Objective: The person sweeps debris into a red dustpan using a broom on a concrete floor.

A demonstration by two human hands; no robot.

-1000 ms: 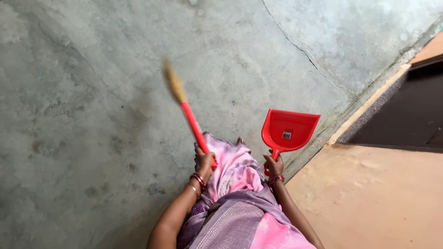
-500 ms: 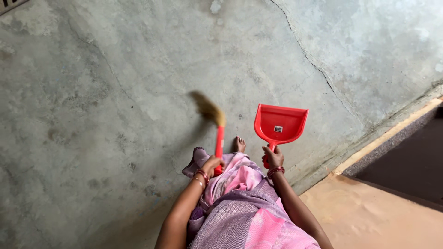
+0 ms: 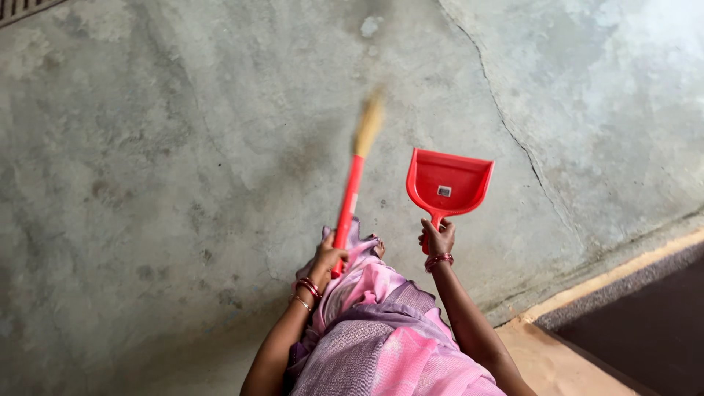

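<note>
- The left hand (image 3: 328, 258) is clenched around the lower end of a broom (image 3: 350, 196), whose red handle runs up and slightly to the right from the fist.
- The broom's straw-coloured bristle head is blurred at the far end of the handle, over the grey concrete floor (image 3: 147, 183), just left of and a little above the dustpan.
- The right hand (image 3: 438, 238) is closed around the short handle of a red dustpan (image 3: 448, 183), fingers wrapped about it, with the scoop held out in front of the hand.
- The dustpan's wide mouth faces away from the person, and its flat inner face carries a small label near the middle.
- Broom and dustpan sit near each other but apart, with a strip of floor showing between the red handle and the scoop.
- Both wrists wear red bangles; the left wrist also has a thin metal one.
- A pink and lilac garment (image 3: 381, 330) fills the lower middle of the view between the two forearms, and toes of one foot peek out at its upper edge near the broom handle.
- A long crack (image 3: 513, 132) runs through the floor from the top edge down towards the right.
- At lower right a pale raised edge borders a darker surface (image 3: 645, 293), well apart from both hands.
</note>
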